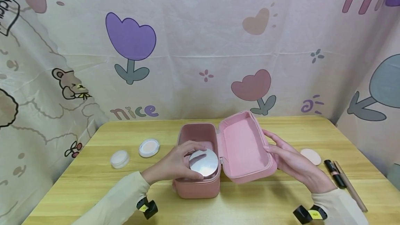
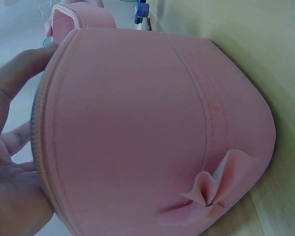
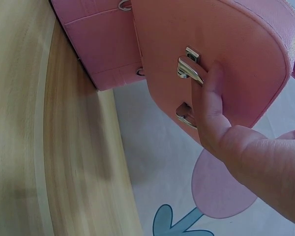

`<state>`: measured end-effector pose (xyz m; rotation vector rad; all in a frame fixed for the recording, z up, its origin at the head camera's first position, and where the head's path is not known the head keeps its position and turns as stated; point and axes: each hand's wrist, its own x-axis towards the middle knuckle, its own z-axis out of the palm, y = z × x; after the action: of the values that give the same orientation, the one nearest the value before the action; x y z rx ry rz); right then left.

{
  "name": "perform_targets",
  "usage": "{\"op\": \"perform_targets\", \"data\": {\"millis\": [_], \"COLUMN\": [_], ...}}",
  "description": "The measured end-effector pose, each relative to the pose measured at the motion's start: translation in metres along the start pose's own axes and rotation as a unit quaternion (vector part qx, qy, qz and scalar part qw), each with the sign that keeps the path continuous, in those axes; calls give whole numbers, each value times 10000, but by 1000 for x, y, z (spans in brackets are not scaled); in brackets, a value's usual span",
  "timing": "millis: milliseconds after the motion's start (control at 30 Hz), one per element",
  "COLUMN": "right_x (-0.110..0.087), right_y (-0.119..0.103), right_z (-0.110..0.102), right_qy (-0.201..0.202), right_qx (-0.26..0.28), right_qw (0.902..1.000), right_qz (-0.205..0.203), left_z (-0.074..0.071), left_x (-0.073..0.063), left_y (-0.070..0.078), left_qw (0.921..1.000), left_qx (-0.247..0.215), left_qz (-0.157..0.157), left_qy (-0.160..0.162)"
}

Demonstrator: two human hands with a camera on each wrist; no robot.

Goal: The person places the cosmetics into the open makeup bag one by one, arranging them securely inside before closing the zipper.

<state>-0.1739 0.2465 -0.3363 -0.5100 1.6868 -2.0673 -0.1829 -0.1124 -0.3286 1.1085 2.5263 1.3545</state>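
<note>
My left hand (image 1: 178, 162) grips a round compact with a shiny silver top (image 1: 203, 164) at the mouth of a pink cosmetic case (image 1: 197, 191). Thumb and fingers spread around the compact's sides, and its lower part is hidden inside the case. The case's lid (image 1: 243, 148) is swung open to the right, hinged at the side. By its far edge my right hand (image 1: 290, 160) holds this lid, the thumb lying beside metal handle fittings (image 3: 189, 69) on the outside. A fabric bow (image 2: 206, 191) decorates the case body in the left wrist view.
Left of the case lie a small white round jar (image 1: 119, 159) and a flat white round compact (image 1: 149, 148). To the right are a pale round puff (image 1: 310, 156), a black tube (image 1: 334, 173) and a tan stick (image 1: 350, 186). A printed cloth (image 1: 187, 27) hangs behind the wooden table (image 1: 87, 193).
</note>
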Motion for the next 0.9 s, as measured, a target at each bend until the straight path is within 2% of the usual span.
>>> {"op": "perform_targets", "data": {"millis": [100,233,333,500,900], "right_x": [0,0,0,1,1], "right_y": [0,-1,-1,-1,-1], "right_z": [1,1,2,1,2], "right_qy": [19,34,23,40,63], "right_qx": [-8,0,12,6,-31], "right_qw": [10000,10000,10000,10000,9999], "right_qz": [25,39,33,47,74], "left_z": [0,-3,-4,-4,-3], "left_x": [0,-2,-3,-5,-6], "left_y": [0,1,0,-2,-2], "left_qw": [9998,9972,9949,9948,9948], "left_qx": [181,564,552,358,462], "left_qz": [-1,306,613,750,730], "left_qy": [-83,-397,-579,-587,-546]}}
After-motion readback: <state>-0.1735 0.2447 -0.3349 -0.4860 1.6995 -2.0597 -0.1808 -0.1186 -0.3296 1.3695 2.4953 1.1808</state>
